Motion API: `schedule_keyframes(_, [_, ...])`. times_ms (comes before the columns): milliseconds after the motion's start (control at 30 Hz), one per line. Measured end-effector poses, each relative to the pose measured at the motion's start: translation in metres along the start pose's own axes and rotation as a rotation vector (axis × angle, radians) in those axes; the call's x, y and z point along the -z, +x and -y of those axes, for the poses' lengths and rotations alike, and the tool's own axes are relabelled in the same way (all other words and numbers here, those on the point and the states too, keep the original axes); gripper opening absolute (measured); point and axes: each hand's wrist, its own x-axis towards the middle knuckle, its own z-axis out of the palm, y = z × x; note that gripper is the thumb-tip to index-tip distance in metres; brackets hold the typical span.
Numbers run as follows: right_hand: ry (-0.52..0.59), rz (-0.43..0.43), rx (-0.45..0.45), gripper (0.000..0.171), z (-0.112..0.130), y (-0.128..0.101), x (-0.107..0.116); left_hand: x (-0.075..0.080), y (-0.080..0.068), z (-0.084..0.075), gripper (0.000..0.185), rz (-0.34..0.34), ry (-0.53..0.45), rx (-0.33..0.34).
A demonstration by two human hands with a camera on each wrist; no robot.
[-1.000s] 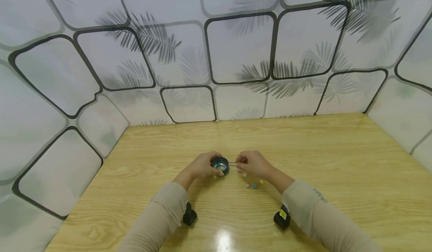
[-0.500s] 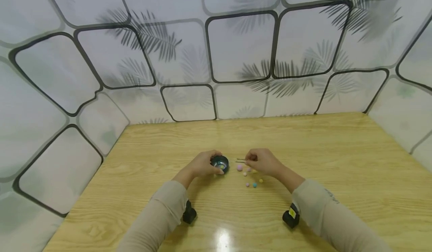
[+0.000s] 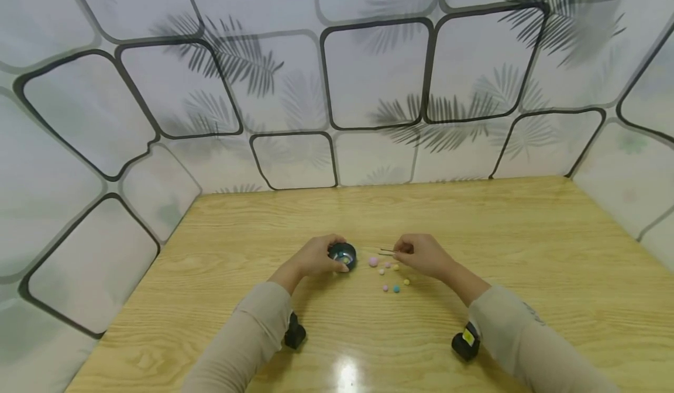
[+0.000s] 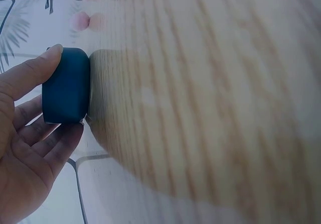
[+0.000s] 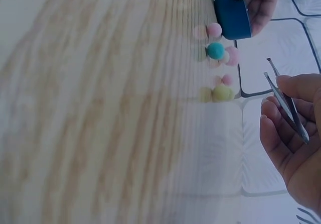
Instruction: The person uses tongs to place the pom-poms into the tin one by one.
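My left hand (image 3: 319,257) grips a small dark blue bowl (image 3: 350,267), thumb at the near rim and fingers around the far side. In the left wrist view the bowl (image 4: 67,86) stands on the table. Something small and yellowish shows inside it in the head view. My right hand (image 3: 423,255) pinches metal tweezers (image 3: 387,251) between thumb and fingers, their tips apart with nothing between them. Below the tweezers lie several small pom-poms: a larger pink one (image 3: 373,261), a blue one (image 3: 396,289), a yellow one (image 3: 406,282) and others.
The wood-grain table (image 3: 237,229) runs back to a patterned fabric wall (image 3: 376,77), with more of the fabric at both sides. A black wrist camera (image 3: 295,333) sits under the left sleeve, another (image 3: 466,344) under the right.
My right hand has moved to the right with the tweezers, away from the bowl, uncovering the pom-poms. The left hand and the bowl have stayed in place.
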Motion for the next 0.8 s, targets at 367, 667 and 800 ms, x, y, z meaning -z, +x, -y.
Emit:
schedule_keyframes(367, [-0.010,-0.014,-0.011,0.007,-0.005,-0.018,0.014,-0.001,0.001,0.001,0.056,-0.003,0.012,-0.012])
schedule_keyframes(667, [-0.016,0.013,-0.012,0.010,-0.012,-0.030,0.021,-0.002,0.001,0.002,0.056,-0.002,0.023,-0.017])
schedule_keyframes(800, [-0.002,0.042,-0.015,0.010,-0.013,-0.036,0.022,-0.002,0.001,0.002,0.056,-0.003,0.030,-0.022])
